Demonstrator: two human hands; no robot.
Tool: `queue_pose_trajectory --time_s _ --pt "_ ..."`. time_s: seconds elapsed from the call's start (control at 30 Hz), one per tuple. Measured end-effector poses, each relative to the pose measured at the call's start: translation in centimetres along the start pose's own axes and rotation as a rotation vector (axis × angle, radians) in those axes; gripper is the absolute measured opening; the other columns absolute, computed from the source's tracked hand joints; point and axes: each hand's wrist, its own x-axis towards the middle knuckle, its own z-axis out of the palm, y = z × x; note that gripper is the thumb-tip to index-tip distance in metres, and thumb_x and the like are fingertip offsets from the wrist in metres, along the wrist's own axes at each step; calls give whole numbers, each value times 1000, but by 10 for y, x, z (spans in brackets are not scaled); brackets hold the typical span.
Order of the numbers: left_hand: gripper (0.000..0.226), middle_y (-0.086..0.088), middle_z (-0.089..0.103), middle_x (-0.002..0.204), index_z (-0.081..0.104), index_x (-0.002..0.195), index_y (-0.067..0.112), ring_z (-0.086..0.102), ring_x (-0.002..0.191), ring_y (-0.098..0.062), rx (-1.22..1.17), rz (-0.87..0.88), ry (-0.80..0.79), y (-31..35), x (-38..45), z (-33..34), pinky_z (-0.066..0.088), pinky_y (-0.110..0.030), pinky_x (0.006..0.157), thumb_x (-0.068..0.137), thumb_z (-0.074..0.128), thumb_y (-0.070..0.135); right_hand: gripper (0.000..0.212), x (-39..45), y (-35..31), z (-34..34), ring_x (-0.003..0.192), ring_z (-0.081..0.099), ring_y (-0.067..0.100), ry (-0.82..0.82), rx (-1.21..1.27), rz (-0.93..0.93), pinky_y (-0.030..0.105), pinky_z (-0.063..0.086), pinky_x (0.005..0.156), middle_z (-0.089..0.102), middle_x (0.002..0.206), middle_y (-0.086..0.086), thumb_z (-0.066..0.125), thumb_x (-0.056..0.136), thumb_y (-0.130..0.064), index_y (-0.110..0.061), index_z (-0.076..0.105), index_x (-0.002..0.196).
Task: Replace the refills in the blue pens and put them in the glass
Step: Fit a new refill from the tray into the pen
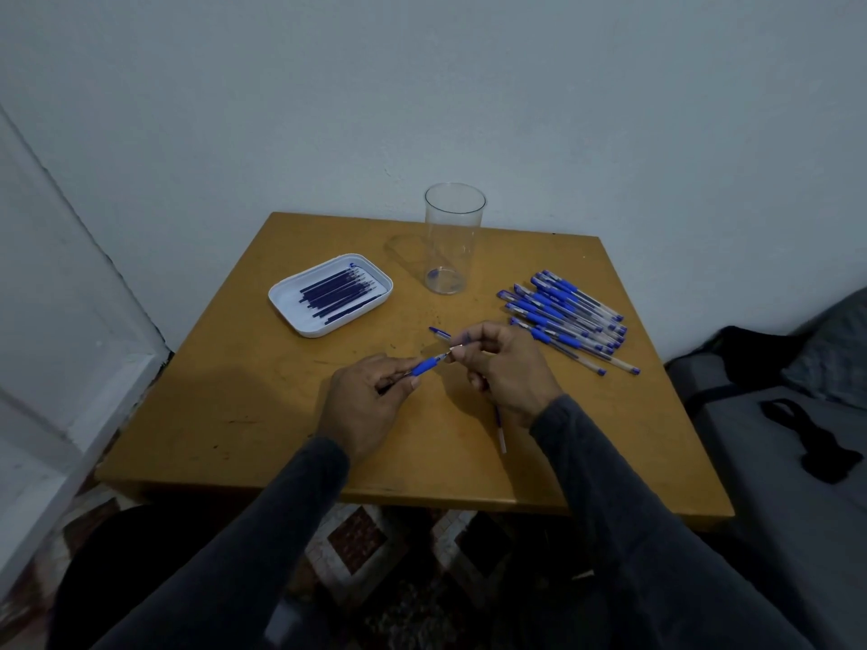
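My left hand (370, 396) grips a blue pen (424, 366) by its barrel, blue grip section pointing right. My right hand (502, 368) pinches the pen's metal tip. A thin refill (500, 426) sticks out on the table from under my right wrist. A pen cap (439, 333) lies just behind my hands. The clear glass (454, 239) stands upright at the back of the table. A pile of several blue pens (565, 316) lies to the right. The white tray (291, 307) on the left holds several dark blue refills (338, 293).
The wooden table (262, 415) stands against a pale wall. A grey seat with a black strap (818, 443) is on the right. A white door frame (70, 321) runs down the left. Patterned floor shows below the table's front edge.
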Motion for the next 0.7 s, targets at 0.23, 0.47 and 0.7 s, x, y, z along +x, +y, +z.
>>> queue_pose_trajectory --time_s 0.23,0.47,0.7 --pt "30 13 71 96 73 120 23 64 87 -5 -19 53 1 -6 0 1 54 -24 79 91 73 18 12 5 1 3 51 51 6 -68 -86 8 20 44 48 73 78 1 66 98 -18 -7 71 95" --pt "30 14 69 88 74 121 23 63 81 -6 -17 68 4 -8 1 2 49 -20 74 91 73 18 35 11 3 3 57 56 2 -62 -211 -12 23 46 56 74 80 3 67 94 -48 -14 75 90" --pt "30 19 65 88 72 121 24 60 82 2 39 93 -13 -5 1 2 42 -9 73 92 72 18 49 12 4 3 50 54 0 -15 -356 -39 21 44 56 69 62 0 60 98 -51 -10 74 74"
